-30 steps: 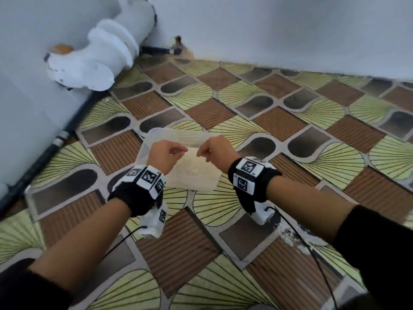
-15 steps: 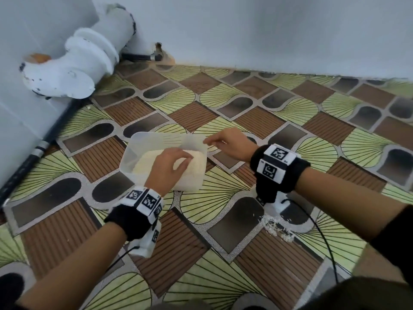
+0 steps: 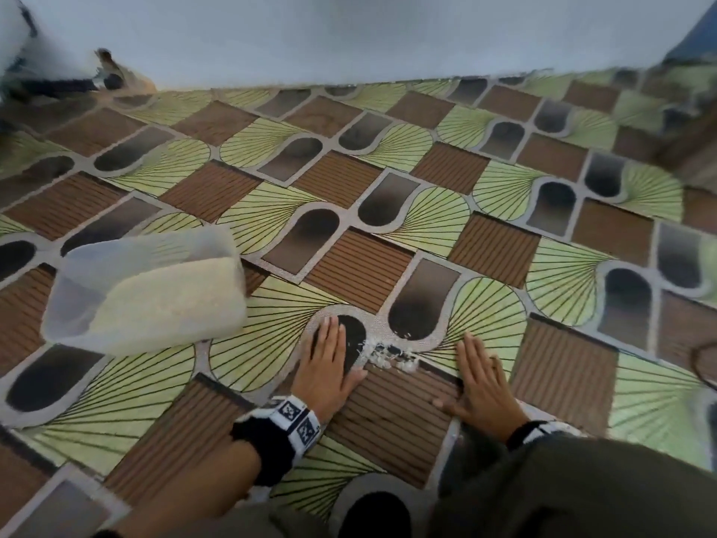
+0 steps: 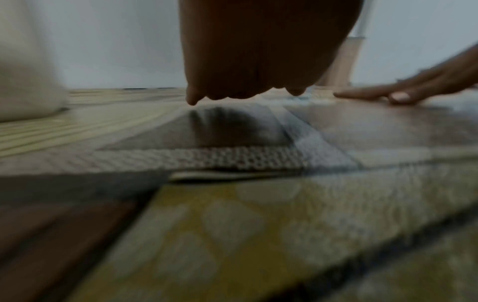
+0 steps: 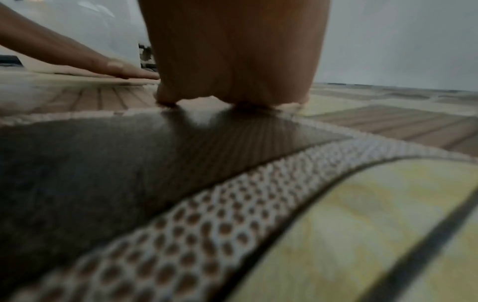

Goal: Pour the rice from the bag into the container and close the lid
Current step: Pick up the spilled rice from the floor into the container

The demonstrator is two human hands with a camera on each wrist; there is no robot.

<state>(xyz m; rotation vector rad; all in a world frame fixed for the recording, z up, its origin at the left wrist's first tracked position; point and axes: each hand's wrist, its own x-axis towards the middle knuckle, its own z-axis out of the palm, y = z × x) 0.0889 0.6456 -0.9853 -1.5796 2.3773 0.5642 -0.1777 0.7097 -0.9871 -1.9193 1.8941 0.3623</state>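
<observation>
A translucent plastic container [image 3: 143,289] holding white rice stands on the patterned floor mat at the left, with a lid on top; at the far left of the left wrist view its pale container wall [image 4: 28,77] shows. My left hand [image 3: 329,363] lies flat on the mat to the container's right, fingers straight. My right hand [image 3: 479,386] lies flat a little farther right, also with straight fingers. Between the two hands sits a small patch of spilled rice grains [image 3: 388,353]. Neither hand holds anything. No bag is in view.
The mat [image 3: 426,211] with green, brown and grey shapes covers the floor up to a pale wall [image 3: 349,33]. A dark pipe end [image 3: 104,77] lies at the wall's foot, far left. My trouser-clad legs [image 3: 562,491] fill the lower right.
Both hands have let go of the container and dropped flat onto the mat, either side of the spilled grains. The view has swung right, so the container now sits at the left.
</observation>
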